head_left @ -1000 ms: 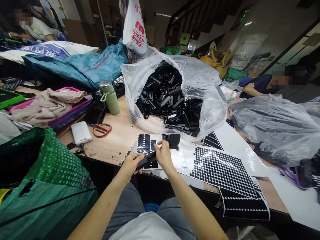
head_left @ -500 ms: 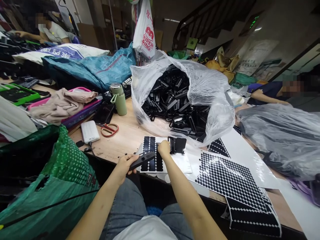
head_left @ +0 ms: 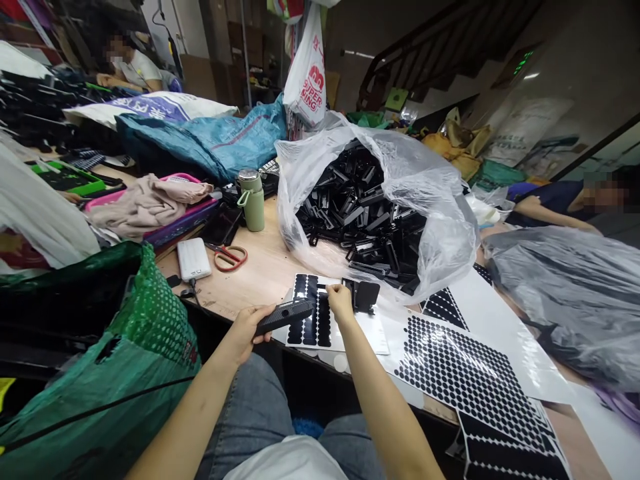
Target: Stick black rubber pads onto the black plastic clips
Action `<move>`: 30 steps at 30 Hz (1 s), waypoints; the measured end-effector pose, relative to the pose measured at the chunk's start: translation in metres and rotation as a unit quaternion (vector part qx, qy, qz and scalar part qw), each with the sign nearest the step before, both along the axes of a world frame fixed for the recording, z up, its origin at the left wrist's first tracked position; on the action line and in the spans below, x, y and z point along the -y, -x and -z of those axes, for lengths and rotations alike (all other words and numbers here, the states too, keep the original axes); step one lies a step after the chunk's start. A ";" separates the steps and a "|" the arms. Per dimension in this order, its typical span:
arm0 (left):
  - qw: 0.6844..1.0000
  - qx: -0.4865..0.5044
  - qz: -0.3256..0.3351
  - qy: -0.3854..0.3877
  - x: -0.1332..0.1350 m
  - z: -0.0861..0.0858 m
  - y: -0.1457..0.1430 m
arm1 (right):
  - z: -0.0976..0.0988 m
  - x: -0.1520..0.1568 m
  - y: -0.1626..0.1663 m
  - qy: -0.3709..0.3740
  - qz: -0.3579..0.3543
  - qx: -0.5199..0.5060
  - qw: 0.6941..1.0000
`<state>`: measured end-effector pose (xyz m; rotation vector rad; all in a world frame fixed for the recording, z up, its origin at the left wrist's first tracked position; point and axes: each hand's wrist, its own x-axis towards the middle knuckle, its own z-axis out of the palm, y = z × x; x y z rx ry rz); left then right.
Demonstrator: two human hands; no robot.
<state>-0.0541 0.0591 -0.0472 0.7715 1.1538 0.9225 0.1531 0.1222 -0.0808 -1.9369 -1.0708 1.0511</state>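
Observation:
My left hand (head_left: 246, 332) is wrapped round the near end of a long black plastic part (head_left: 284, 316) with a ribbed surface, held tilted over the table edge. Beneath its far end lies a white sheet of black stickers (head_left: 305, 333), set in columns of scalloped strips. At the top of the sheet's right column, my right hand (head_left: 340, 300) is closed in a pinch. A small black sticker (head_left: 321, 286) shows at those fingertips; how far it is lifted is unclear. Just right of this hand stands a black bracket-like piece (head_left: 367, 297).
A clear plastic bag (head_left: 447, 220) full of black parts sits behind the sheet. Red-handled scissors (head_left: 231, 259), a white power bank (head_left: 194, 260) and a green flask (head_left: 253, 208) are to the left. A dotted sticker sheet (head_left: 470, 373) lies right. Two other people sit farther off.
The view has turned slightly left. My right hand has drawn back a little from the sheet's right column, and a small black sticker now shows at its fingertips. My left hand keeps the black part.

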 end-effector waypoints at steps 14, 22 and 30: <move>0.999 -0.028 0.028 -0.011 0.013 -0.025 -0.010 | -0.072 0.085 0.010 -0.032 -0.100 -0.322 0.941; 0.999 -0.040 0.016 -0.014 0.017 -0.033 -0.014 | -0.071 0.091 0.011 -0.058 -0.085 -0.293 0.951; 0.999 -0.045 0.006 -0.011 0.018 -0.031 -0.016 | -0.069 0.096 0.013 -0.088 -0.087 -0.234 0.964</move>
